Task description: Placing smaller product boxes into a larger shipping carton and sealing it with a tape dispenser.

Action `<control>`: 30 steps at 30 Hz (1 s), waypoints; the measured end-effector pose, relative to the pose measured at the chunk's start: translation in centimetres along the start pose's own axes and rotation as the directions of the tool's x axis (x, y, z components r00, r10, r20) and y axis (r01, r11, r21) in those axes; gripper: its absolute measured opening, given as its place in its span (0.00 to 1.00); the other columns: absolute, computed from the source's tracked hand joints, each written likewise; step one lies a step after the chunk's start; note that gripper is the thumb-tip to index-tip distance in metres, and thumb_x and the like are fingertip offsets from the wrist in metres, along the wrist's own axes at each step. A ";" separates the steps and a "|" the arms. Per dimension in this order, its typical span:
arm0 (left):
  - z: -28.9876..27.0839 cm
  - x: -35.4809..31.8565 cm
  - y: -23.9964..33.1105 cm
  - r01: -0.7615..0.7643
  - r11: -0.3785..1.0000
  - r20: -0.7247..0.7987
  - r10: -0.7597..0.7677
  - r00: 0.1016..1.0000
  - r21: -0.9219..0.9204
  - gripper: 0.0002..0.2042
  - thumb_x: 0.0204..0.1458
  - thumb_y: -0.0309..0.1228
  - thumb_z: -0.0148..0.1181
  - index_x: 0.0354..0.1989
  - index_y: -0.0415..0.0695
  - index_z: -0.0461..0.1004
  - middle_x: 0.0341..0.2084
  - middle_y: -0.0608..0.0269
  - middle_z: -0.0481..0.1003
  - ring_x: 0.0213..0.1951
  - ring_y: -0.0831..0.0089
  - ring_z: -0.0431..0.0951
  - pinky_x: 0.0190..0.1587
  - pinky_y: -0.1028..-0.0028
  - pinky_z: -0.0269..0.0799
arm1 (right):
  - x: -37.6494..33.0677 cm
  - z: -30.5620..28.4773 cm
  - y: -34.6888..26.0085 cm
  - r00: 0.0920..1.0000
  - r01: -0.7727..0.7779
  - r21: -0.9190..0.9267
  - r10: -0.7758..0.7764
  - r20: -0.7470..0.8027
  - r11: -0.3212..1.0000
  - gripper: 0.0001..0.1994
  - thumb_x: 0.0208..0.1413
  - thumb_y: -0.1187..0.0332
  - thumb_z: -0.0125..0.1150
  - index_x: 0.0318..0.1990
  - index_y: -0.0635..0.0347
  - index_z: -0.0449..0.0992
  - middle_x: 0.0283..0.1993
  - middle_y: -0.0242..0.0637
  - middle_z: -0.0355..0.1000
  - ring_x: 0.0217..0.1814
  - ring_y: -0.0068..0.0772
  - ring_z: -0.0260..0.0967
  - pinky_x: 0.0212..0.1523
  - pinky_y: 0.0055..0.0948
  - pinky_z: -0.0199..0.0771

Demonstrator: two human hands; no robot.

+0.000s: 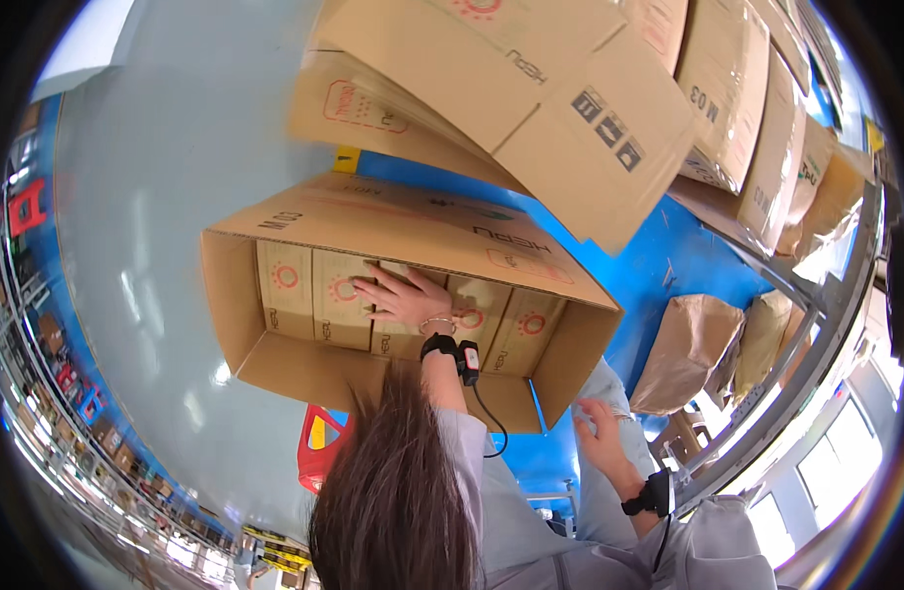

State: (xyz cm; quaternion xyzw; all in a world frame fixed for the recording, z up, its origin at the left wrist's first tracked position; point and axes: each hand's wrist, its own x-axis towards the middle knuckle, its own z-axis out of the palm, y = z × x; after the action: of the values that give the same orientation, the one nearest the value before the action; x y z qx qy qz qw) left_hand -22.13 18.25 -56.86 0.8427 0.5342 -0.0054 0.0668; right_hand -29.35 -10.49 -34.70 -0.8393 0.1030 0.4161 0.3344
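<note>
A large open cardboard carton [393, 221] stands in the middle with its opening toward me. Inside it, a row of several smaller cardboard boxes [342, 295] with red round prints stands side by side. My left hand [405, 295] reaches into the carton and lies with spread fingers on the small boxes near the middle of the row. My right hand [602, 433] is outside, just beyond the carton's lower right corner and over my trouser leg. Its fingers are loosely bent and apart, with nothing seen in them. Each wrist wears a black strap with a cable.
Flattened cardboard cartons [511, 98] lean at the top over the large carton. Wrapped cartons [732, 108] stack at the upper right by a grey metal rail [816, 324]. Brown paper-covered packages [690, 344] lie at right. A red and yellow object [324, 447] stands below the carton.
</note>
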 end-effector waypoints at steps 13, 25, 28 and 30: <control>0.2 0.8 -0.4 -0.031 0.999 -0.075 0.029 0.997 -0.032 0.33 0.60 0.47 0.38 0.70 0.46 0.42 0.70 0.47 0.38 0.70 0.52 0.40 0.66 0.44 0.31 | 2.9 -0.1 3.3 0.996 -0.076 -0.020 0.075 -0.052 0.997 0.16 0.54 0.73 0.55 0.51 0.63 0.70 0.46 0.44 0.70 0.47 0.40 0.70 0.46 0.34 0.71; -1.7 -2.0 1.6 0.079 0.985 0.226 -0.042 0.973 -0.155 0.31 0.63 0.46 0.33 0.70 0.42 0.41 0.70 0.45 0.33 0.71 0.49 0.33 0.64 0.39 0.27 | 4.1 4.1 -5.0 0.917 -0.012 0.053 0.032 -0.397 0.999 0.32 0.53 0.73 0.54 0.64 0.71 0.49 0.57 0.57 0.57 0.61 0.54 0.57 0.60 0.42 0.59; -0.9 -2.1 1.8 0.030 0.991 0.116 -0.014 0.993 -0.134 0.30 0.63 0.45 0.31 0.70 0.41 0.41 0.70 0.44 0.33 0.70 0.46 0.32 0.64 0.39 0.27 | 4.2 4.0 -5.9 0.932 -0.071 0.028 0.076 -0.355 0.997 0.35 0.52 0.72 0.55 0.65 0.73 0.47 0.59 0.59 0.54 0.62 0.58 0.54 0.63 0.45 0.54; -0.5 -2.1 1.8 0.016 0.987 0.108 0.001 0.994 -0.159 0.30 0.62 0.44 0.31 0.70 0.41 0.41 0.70 0.44 0.34 0.70 0.45 0.33 0.63 0.39 0.27 | 4.3 3.5 -6.6 0.935 -0.090 0.055 0.104 -0.339 0.994 0.35 0.52 0.72 0.56 0.65 0.73 0.47 0.60 0.59 0.53 0.63 0.58 0.53 0.63 0.45 0.53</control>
State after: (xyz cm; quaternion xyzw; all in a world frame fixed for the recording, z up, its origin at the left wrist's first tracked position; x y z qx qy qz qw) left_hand -21.48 15.64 -55.97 0.8311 0.5317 -0.0083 0.1630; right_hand -25.85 -2.76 -36.31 -0.8861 0.2086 0.2782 0.3065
